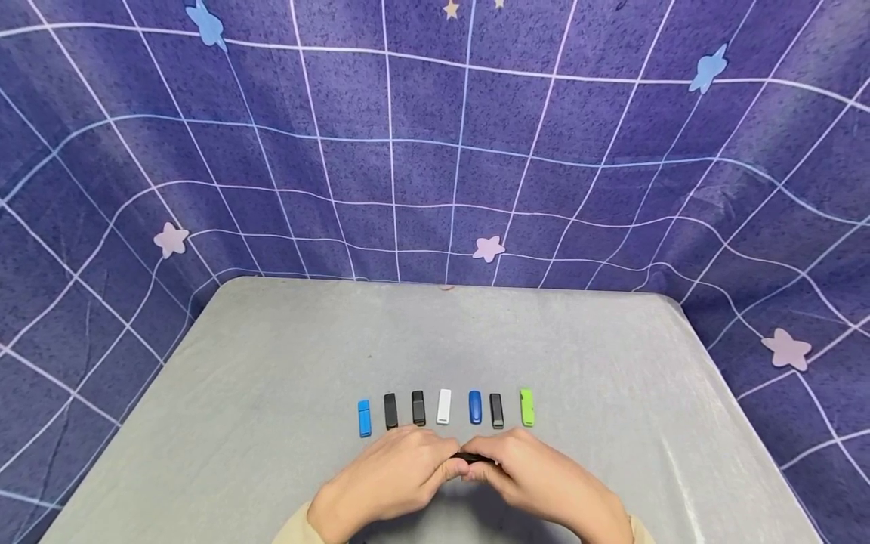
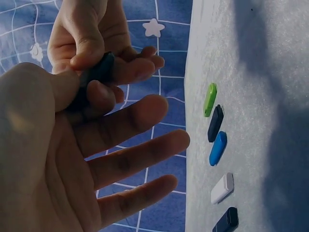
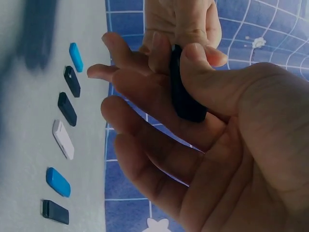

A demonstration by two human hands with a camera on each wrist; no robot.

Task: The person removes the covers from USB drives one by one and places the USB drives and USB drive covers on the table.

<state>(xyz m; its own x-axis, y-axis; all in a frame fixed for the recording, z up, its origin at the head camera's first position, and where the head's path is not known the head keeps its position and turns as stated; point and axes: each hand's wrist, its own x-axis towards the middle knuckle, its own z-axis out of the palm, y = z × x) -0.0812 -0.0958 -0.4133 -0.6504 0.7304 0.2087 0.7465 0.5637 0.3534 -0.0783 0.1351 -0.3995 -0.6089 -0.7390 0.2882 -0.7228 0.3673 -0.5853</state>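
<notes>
Head view: your left hand (image 1: 397, 472) and right hand (image 1: 537, 472) pinch the dark stick (image 1: 473, 457) between thumb and finger, on your side of the white stick (image 1: 444, 406). A slipping pinch or sudden tug could drop it or knock the white stick; beyond that, table (image 1: 435, 332) runs to its far edge.
</notes>
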